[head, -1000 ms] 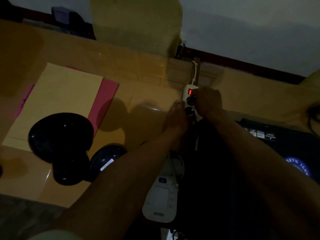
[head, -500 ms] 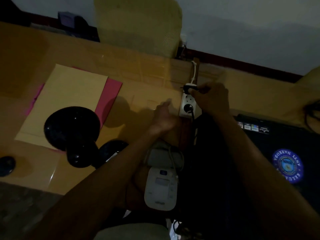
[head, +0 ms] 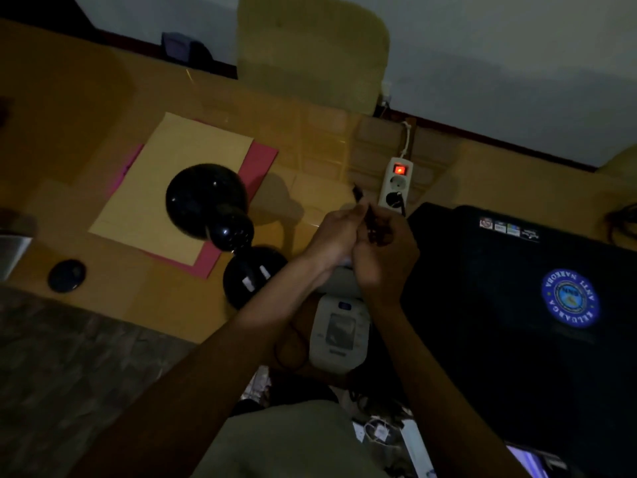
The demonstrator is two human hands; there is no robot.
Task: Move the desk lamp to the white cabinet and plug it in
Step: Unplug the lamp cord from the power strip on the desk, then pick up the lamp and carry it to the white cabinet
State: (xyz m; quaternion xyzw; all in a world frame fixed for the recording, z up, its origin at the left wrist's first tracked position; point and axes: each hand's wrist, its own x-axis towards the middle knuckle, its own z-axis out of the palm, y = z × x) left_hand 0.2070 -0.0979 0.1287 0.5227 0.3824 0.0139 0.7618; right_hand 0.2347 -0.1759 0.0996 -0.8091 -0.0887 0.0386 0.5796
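Left hand and right hand meet at frame centre, touching, both curled around a small dark plug and its cord; the plug tip sticks up at 12 o'clock from the fingers. Exact finger contact is hard to read in the dim light, but both look closed on it. Versus half a second ago: the right hand was up at the power strip and the left hovered beside it with loose fingers; now both have pulled back toward 6 o'clock, clear of the strip. The strip's red switch is lit and visible, one black plug sits in its lower socket, and the upper socket is open. Left to right: a small dark round object at 9 o'clock on the yellow desk; a tan envelope lying over a pink folder at 10 o'clock; the desk lamp, black, standing on the desk at 9 o'clock from the hands, its shade over the envelope's corner and its round base just beside the left forearm. Below the hands at 6 o'clock is a white blood pressure monitor, partly covered by the wrists. At 3 o'clock sits a closed black laptop with a round blue sticker. A chair back stands at 12 o'clock against the wall.
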